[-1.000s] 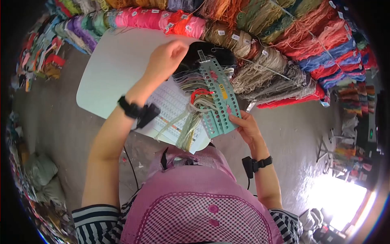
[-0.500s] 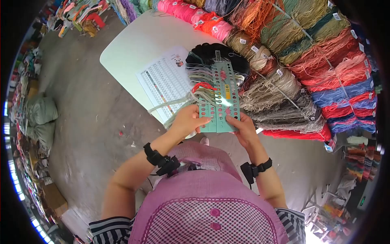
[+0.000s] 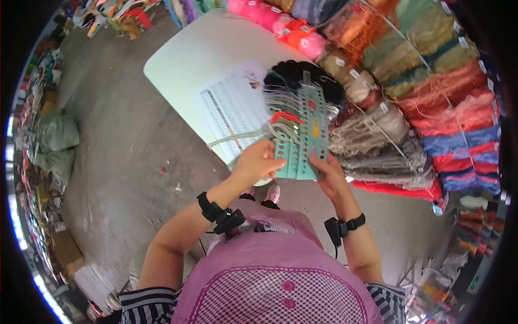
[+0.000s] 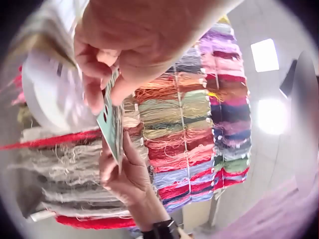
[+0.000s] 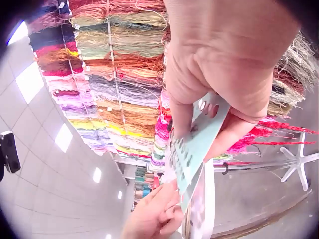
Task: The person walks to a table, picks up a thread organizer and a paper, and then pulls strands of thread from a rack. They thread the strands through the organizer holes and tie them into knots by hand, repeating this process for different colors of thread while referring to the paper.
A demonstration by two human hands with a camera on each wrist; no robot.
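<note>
A pale green thread card (image 3: 306,148) with rows of punched holes is held over the near edge of the white table (image 3: 181,59). My right hand (image 3: 331,175) grips its lower right corner, thumb on the front face. At the lower left edge, my left hand (image 3: 252,163) pinches the card between thumb and fingers; the left wrist view shows the card (image 4: 110,124) between them. Grey and beige thread strands (image 3: 283,129) hang from the card's left holes, with a red strand (image 3: 286,116) among them. A clear tab (image 3: 306,77) tops the card.
A printed chart sheet (image 3: 229,105) lies on the table left of the card. Behind the card is a black bundle (image 3: 286,69). Tagged yarn hanks (image 3: 388,137) line the right and far sides. Green sacks (image 3: 56,143) stand on the floor at left.
My left hand has come down from above the table to the card's lower left edge and pinches it. The right hand keeps its grip. The head view has turned.
</note>
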